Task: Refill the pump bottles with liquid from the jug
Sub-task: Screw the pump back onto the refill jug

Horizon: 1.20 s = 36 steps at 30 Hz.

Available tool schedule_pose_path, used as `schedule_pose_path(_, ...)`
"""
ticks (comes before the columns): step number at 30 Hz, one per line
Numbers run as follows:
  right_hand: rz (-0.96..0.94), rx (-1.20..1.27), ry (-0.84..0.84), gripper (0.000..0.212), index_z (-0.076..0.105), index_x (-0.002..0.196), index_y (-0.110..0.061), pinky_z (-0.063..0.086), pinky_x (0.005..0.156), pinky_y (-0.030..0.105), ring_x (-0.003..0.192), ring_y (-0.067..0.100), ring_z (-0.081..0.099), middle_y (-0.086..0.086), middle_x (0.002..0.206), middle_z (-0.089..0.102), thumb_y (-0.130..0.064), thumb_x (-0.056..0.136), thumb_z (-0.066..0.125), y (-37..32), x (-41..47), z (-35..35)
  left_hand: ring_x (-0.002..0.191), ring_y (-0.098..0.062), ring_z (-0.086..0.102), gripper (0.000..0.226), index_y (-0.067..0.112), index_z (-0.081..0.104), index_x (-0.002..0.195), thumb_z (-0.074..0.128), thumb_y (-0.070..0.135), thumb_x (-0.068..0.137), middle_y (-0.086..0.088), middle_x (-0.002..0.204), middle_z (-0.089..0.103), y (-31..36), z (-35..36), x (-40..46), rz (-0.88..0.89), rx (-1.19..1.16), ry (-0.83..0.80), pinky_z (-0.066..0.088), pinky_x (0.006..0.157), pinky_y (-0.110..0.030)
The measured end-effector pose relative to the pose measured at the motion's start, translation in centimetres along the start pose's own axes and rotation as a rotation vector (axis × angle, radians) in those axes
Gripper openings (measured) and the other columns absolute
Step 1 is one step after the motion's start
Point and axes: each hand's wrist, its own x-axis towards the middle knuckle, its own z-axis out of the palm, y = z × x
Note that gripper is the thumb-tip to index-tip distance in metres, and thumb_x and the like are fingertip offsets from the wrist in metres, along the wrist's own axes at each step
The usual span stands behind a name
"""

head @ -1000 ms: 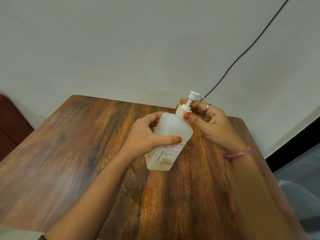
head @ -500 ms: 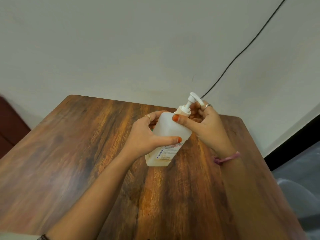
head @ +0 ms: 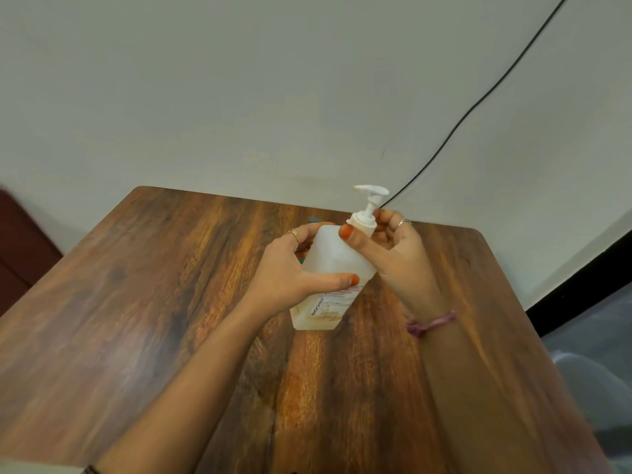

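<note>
Over the far middle of a wooden table [head: 143, 302], a person grips a pump bottle [head: 337, 260] with both hands. Left hand [head: 290, 271] wraps the bottle's body, thumb across the near face and fingers curled round the far side, a ring on one finger. Right hand [head: 393, 254] closes on the white collar [head: 362, 224] just above that grip, thumb on the shoulder and fingers curled behind the neck. Above the right hand's fingers the pump head [head: 372, 191] stands clear, its nozzle pointing left. Below the left thumb a label with red and blue print shows on the translucent, squarish white body, which looks nearly empty, with a yellowish stain round its base. The bottle tilts, its top leaning away toward the right; whether its base touches the table cannot be told. A pink band [head: 431, 323] circles the right wrist. Behind, a black cable [head: 478, 107] runs down the pale wall [head: 239, 97].
</note>
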Motion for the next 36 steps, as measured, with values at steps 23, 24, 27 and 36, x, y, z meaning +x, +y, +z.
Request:
schedule_pose_path(23,-0.078,0.117,-0.055,0.036,0.069,0.109,-0.020,0.057,0.079,0.035,0.104,0.021,0.068,0.005,0.109,0.073,-0.024,0.074,0.077,0.2,0.0,-0.3,0.099,0.001,0.062,0.076,0.035,0.060,0.116,0.084,0.053,0.046,0.015,0.108,0.066,0.1,0.6,0.1,-0.027,-0.026,0.016,0.057,0.084,-0.028)
schedule_pose_path(24,-0.086,0.077,0.049,0.037,0.071,0.104,-0.024,0.058,0.078,0.040,0.101,0.023,0.068,0.004,0.105,0.074,-0.029,0.070,0.083,0.5,-0.1,0.2,0.100,0.000,0.061,0.076,0.036,0.060,0.116,0.085,0.052,0.046,0.015,0.109,0.065,0.0,0.7,0.1,-0.031,-0.023,0.045,0.057,0.084,-0.029)
schedule_pose_path(27,-0.159,-0.038,0.344,0.039,0.068,0.091,-0.031,0.059,0.075,0.047,0.093,0.023,0.069,0.000,0.095,0.073,-0.046,0.060,0.085,1.2,-0.4,2.1,0.098,0.003,0.058,0.069,0.039,0.057,0.112,0.090,0.043,0.050,0.016,0.107,0.063,0.3,1.5,-0.1,-0.027,-0.007,0.105,0.053,0.079,-0.017)
schedule_pose_path(36,-0.037,0.142,-0.009,0.052,0.055,0.119,-0.020,0.056,0.074,0.027,0.097,0.010,0.068,0.001,0.115,0.066,-0.029,0.072,0.074,0.1,0.0,0.4,0.095,0.006,0.060,0.067,0.032,0.059,0.115,0.091,0.032,0.056,0.014,0.107,0.065,0.5,1.5,-0.2,-0.066,-0.078,0.039,0.051,0.071,-0.011)
